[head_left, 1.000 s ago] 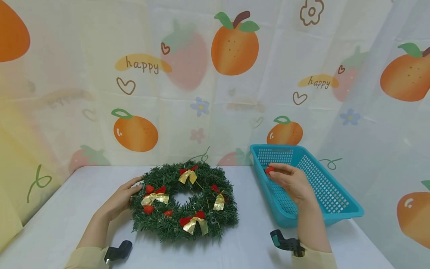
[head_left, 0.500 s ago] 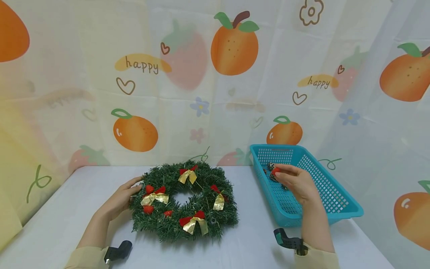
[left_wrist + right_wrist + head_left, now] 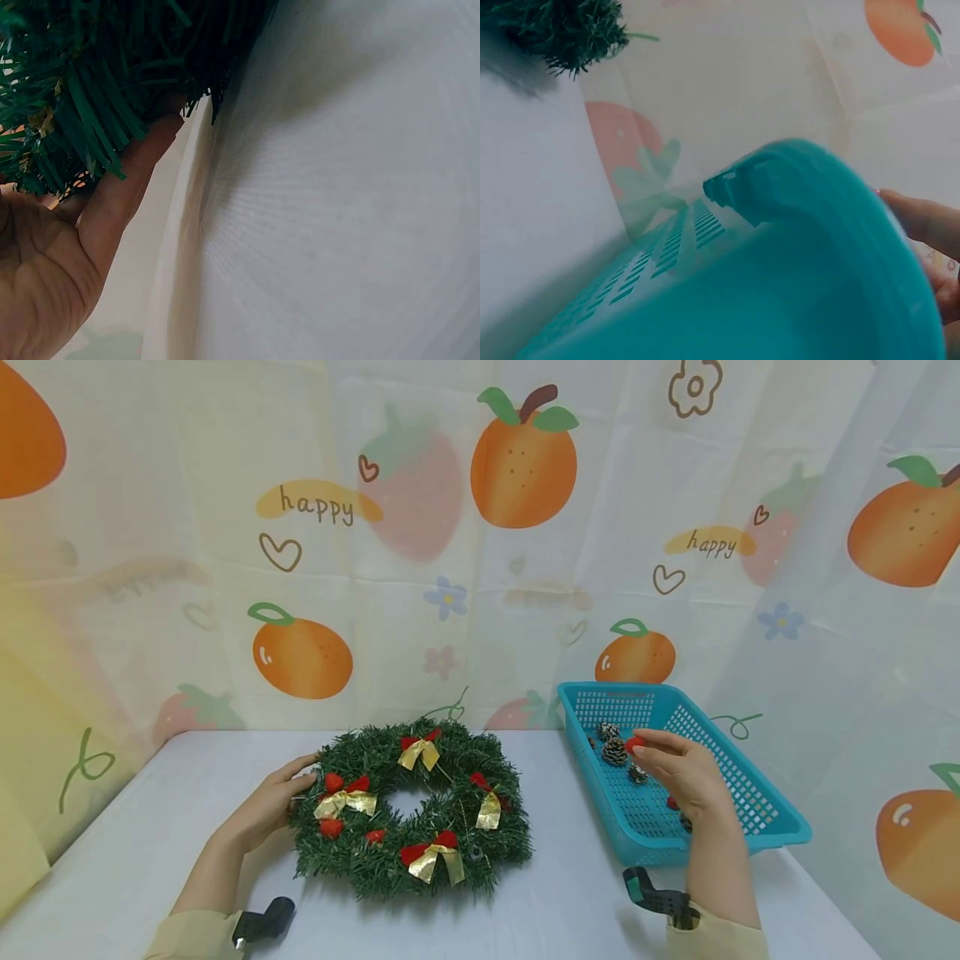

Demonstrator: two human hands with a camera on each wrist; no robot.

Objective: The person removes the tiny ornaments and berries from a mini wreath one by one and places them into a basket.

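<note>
A green Christmas wreath (image 3: 487,852) lies on the table, dressed with red-and-gold bows (image 3: 435,858) and several small red ornaments (image 3: 332,828). At its left side my left hand (image 3: 264,806) grips the outer edge; in the left wrist view the thumb (image 3: 124,191) lies along the needles, and the other fingertips are hidden among them. Over the blue basket (image 3: 757,842) my right hand (image 3: 686,772) pinches a small red ornament (image 3: 634,743) between thumb and fingertips. Pine cones (image 3: 615,752) lie below that hand inside the basket.
Another red piece (image 3: 672,802) and a cone near the wrist are partly hidden by my right forearm. The basket's raised rim (image 3: 832,172) stands between the right wrist camera and the hand. A fruit-printed curtain (image 3: 480,635) hangs behind the white table (image 3: 555,910).
My right hand has drawn back to the right with the red ornament, uncovering the pine cones in the basket. The left hand and the wreath stay where they were.
</note>
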